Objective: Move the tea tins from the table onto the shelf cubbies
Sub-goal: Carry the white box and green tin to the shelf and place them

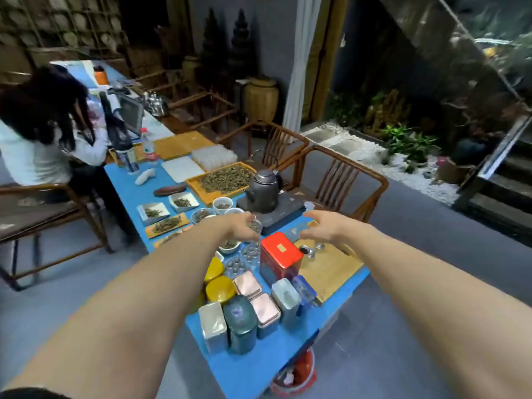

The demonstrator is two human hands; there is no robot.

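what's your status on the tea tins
Left hand and right hand open, empty, above red tin. Tins on table. Glass cups crowd red tin.

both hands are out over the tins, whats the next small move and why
Probably lower both hands onto the red tin. The left hand and right hand hover open on either side of it, holding nothing, and it stands tallest and unobstructed on the blue table.

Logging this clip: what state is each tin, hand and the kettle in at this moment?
Left hand: empty, fingers spread, above the cups.
Right hand: empty, open, above the red tin.
Red tin: lid on, standing on the table.
Yellow tins: lids on.
Pink-lidded tins: closed, upright.
Dark green tin: closed, upright.
Silver tin: closed, upright.
Kettle: lid on, sitting on its base.
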